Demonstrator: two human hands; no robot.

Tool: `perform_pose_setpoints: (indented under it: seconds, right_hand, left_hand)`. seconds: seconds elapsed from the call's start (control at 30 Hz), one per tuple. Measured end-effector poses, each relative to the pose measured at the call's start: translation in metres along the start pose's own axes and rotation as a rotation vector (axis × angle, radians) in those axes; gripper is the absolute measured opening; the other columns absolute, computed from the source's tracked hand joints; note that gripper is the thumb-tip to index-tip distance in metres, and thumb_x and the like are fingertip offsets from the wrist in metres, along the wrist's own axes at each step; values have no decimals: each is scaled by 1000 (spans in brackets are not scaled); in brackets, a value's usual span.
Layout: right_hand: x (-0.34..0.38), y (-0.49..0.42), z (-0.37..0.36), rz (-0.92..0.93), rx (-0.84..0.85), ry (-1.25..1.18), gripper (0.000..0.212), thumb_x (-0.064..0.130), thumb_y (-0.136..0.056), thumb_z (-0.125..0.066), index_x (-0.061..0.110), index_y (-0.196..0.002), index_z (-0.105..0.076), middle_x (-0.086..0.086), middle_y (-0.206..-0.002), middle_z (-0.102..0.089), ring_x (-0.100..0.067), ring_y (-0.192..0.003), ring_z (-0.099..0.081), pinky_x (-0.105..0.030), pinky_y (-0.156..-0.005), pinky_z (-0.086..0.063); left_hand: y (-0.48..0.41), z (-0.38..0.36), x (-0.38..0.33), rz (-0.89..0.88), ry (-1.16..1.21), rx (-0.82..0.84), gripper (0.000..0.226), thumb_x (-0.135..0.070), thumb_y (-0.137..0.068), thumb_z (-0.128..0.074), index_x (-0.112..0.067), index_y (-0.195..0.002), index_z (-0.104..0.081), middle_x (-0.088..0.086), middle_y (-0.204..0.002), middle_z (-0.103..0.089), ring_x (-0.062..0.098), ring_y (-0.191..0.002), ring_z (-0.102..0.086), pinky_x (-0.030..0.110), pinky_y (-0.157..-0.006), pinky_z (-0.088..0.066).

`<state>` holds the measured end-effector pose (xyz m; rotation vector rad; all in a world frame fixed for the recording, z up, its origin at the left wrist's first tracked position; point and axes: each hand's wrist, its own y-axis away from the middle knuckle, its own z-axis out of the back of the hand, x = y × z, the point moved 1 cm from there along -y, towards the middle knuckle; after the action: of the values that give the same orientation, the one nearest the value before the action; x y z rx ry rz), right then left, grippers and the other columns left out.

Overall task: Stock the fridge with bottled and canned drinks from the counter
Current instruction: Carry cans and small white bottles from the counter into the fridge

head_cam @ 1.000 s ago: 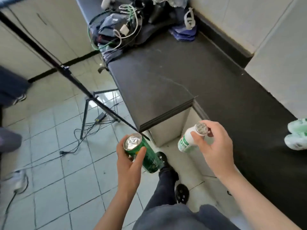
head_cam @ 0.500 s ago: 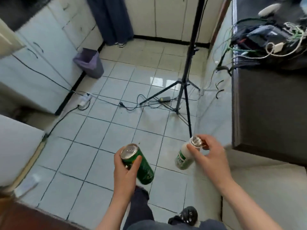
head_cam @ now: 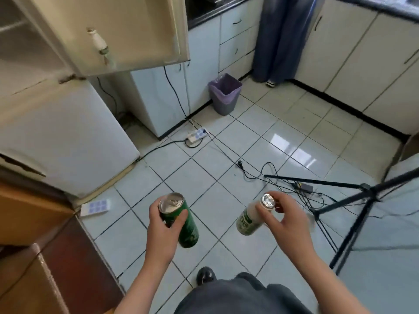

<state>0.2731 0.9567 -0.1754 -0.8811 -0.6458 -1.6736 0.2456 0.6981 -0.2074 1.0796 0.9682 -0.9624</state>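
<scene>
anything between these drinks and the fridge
Nothing visible does. The fridge has its upper door swung open, and open space lies between it and the green can in the left hand and the white bottle in the right hand.

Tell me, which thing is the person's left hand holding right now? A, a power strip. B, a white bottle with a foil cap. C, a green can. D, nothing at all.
C: the left hand has its fingers wrapped round the green can, while the right hand holds the white bottle.
</scene>
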Motion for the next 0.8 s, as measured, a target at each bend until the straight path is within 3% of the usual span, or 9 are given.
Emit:
perform_pose_setpoints:
  seconds: [0.2, 0.43, 0.53, 0.63, 0.8]
  right_hand:
    - [62, -86, -75, 138, 146, -14, 26, 30, -81, -66, 46, -95, -50, 22, -94, -59, 5, -90, -53, -8, -72, -40]
    - [118, -209, -179, 269, 249, -66, 24, 28, -82, -66, 36, -101, -54, 23, -95, -58, 7, -91, -52, -13, -72, -39]
    - [156, -268, -220, 306, 281, -121, 24, 28, -82, -67, 39, -99, -53, 23, -94, -58, 8, -89, -51, -15, -70, -39]
    - [195, -320, -257, 359, 295, -158, 23, 31, -81, -65, 43, -95, -52, 22, -93, -59, 5, -89, -52, -17, -71, -40]
    - [248, -387, -309, 408, 297, -213, 25, 25, -82, -69, 38, -95, -53, 22, -91, -57, 5, -87, -53, -7, -70, -39]
  left_hand:
    - [-71, 57, -10, 24, 113, -222, 47, -14, -86, -66, -30, -122, -41, -20, -108, -53, -21, -90, -54, 8, -73, -42]
    - [-180, 104, -20, 59, 147, -378, 44, -13, -87, -65, -27, -122, -40, -18, -108, -53, -23, -86, -52, 3, -68, -41]
    - [-231, 123, -42, 59, 168, -445, 42, -12, -87, -65, -24, -121, -43, -15, -108, -54, -19, -87, -54, 8, -73, -41]
    - [-276, 147, -65, 52, 151, -486, 40, -13, -86, -66, -32, -115, -45, -17, -108, -55, -20, -87, -54, 15, -75, -43]
    - [-337, 176, -86, 28, 190, -565, 45, -8, -87, -63, -25, -122, -41, -14, -110, -53, -21, -88, -54, 0, -67, -44]
